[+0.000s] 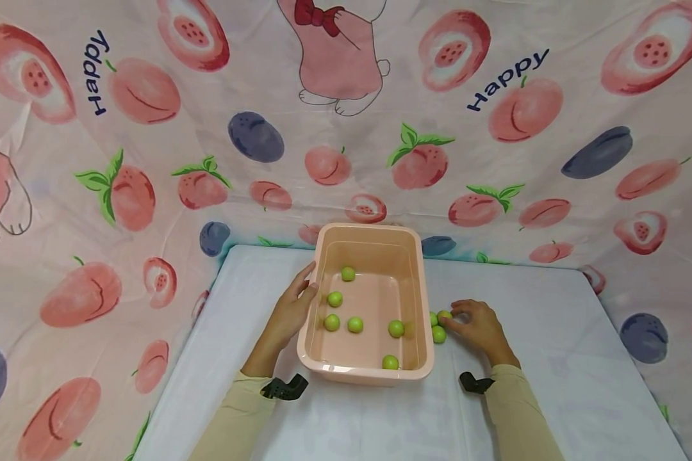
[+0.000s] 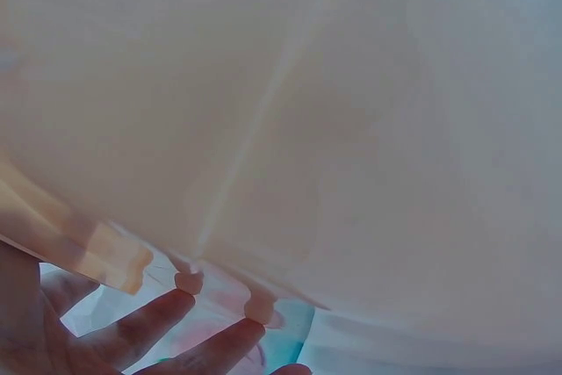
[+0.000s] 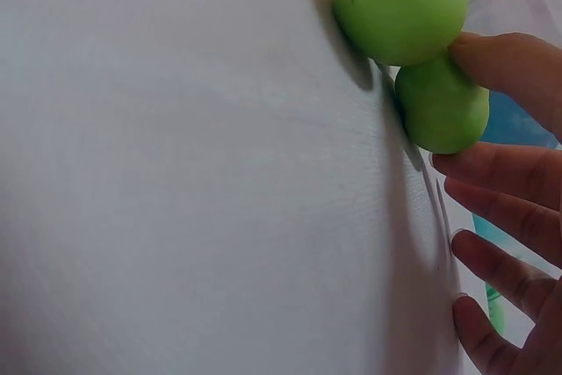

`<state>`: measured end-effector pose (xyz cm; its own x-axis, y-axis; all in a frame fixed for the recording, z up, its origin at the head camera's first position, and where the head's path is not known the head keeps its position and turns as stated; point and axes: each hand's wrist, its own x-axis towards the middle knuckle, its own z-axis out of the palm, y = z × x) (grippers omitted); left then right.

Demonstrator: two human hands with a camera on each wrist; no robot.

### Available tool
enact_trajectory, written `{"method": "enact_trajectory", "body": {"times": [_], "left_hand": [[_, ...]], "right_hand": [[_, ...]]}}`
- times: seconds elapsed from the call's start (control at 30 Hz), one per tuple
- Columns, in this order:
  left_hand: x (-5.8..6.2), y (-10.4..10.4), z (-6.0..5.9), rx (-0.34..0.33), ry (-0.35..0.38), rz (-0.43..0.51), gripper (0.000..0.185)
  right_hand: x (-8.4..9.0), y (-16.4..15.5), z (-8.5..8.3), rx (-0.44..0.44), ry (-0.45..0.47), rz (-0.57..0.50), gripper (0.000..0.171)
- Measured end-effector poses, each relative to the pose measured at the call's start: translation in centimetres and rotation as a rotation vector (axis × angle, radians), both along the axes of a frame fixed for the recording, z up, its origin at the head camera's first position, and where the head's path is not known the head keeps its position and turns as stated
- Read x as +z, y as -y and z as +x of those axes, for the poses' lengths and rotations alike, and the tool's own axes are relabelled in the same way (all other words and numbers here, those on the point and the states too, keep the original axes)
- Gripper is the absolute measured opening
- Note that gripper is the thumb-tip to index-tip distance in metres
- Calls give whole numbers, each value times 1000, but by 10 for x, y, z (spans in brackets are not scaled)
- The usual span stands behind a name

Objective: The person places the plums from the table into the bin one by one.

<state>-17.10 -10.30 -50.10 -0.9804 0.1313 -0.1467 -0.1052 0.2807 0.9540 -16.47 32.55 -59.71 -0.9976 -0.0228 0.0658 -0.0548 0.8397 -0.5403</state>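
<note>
Now left hand flat against basin, right hand pinching green ball beside it

the basin is a plain pale peach-pink, glossy, with no pattern. inside the basin lie balls of bright lime green; more balls of the same green sit just right of the basin. under the basin the table cover is plain white with a faint bluish tint. behind the basin and to both sides of it hangs a cloth of pale pink, printed with coral-pink peaches, green leaves, dusky blue-purple plums, a pink-dressed rabbit with a red bow, and "happy" in dark blue. both sleeves near the basin are pale yellow-beige, each with a black clip.
</note>
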Motion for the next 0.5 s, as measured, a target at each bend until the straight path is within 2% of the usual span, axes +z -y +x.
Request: {"method": "enact_trajectory", "body": {"times": [0.5], "left_hand": [[0,0,0,2,6,-1,50]], "right_hand": [[1,-1,1,4,-20,-2,41]]}}
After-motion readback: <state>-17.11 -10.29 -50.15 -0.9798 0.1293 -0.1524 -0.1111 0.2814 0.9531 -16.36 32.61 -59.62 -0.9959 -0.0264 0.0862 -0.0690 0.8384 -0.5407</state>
